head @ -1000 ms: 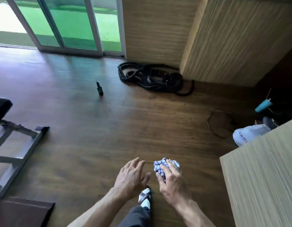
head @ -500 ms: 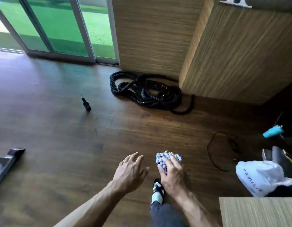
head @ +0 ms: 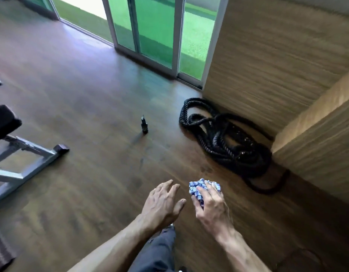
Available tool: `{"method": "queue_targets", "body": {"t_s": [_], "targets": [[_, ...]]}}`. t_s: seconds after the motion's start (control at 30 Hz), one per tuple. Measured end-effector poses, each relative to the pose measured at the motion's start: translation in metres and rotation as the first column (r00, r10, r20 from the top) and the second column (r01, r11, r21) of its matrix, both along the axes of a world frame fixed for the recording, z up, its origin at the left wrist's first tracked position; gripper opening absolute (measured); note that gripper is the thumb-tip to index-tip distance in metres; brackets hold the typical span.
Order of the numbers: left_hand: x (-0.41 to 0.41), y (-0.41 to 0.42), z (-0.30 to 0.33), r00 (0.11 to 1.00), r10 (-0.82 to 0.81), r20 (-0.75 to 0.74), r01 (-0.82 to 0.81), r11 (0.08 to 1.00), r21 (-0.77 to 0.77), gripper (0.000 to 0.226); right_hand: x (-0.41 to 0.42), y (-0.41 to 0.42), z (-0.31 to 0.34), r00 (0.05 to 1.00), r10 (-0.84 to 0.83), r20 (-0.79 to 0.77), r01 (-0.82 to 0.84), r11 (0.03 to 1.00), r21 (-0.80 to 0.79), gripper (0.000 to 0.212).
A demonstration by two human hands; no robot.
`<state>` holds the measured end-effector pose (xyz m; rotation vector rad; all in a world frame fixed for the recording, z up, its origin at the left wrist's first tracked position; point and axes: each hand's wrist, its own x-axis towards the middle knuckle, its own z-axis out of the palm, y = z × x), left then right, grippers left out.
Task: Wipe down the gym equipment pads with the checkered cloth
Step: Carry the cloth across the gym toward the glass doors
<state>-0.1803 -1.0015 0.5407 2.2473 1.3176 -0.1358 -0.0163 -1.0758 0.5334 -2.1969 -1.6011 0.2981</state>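
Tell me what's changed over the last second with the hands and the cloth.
The view swung left, bringing the bench pad back into sight; the white bag dropped out of frame. Nothing taken or released: the right hand still grips the bunched checkered cloth, the left hand stays open and empty.

— Lit from?
— Daylight through the glass doors (head: 150, 32) at top; blown out white at upper left, green cast on floor (head: 87, 99) below.
— Sharpness?
— Soft all over, smeared by motion, worst along wall (head: 277, 55) at right.
— Edges?
— Bowed by wide lens; dim at lower corners.
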Motion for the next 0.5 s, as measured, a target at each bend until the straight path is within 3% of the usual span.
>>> {"method": "queue_targets", "body": {"t_s": [0.13,0.3,0.43,0.5], "targets": [[0.022,0.080,-0.010,0.998,0.062,0.000,-0.062,0.998,-0.020,0.063,0.022,0.079,0.004,0.999,0.036,0.023,-0.035,0.999,-0.027,0.037],[0.057,0.192,0.003,0.997,0.072,0.014,-0.072,0.997,-0.012,0.064,0.057,0.187,0.021,0.999,0.034,0.036,-0.034,0.999,-0.014,0.047],[0.075,0.263,0.016,0.994,0.110,0.022,-0.110,0.994,-0.004,0.063,0.079,0.260,0.020,0.996,0.069,0.050,-0.068,0.998,-0.014,0.041],[0.083,0.301,0.015,0.992,0.128,0.009,-0.127,0.992,-0.024,0.062,0.089,0.302,0.018,0.997,0.073,0.001,-0.073,0.993,-0.091,0.037]]}}
